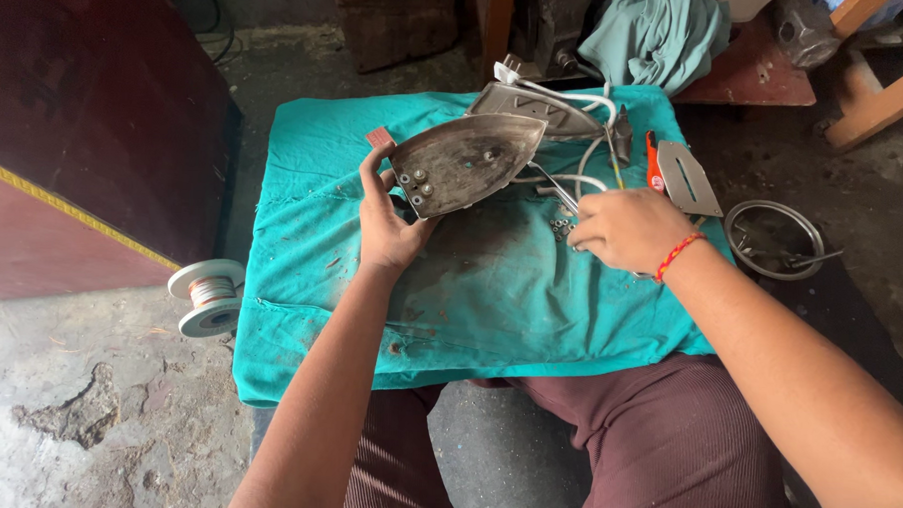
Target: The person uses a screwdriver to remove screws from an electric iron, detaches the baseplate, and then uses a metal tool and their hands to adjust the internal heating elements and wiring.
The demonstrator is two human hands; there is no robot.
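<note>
gripping the iron soleplate [467, 162] at its wide end, the left hand [391, 222] tilts it above the teal cloth [490, 295]; the right hand [627, 228] seems clenched on small screws [561, 227].

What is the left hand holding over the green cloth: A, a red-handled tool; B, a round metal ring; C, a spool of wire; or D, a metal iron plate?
D: the left hand grips the wide end of the metal iron plate and tilts it up above the green cloth, while the spool of wire lies on the floor to the side.
</note>
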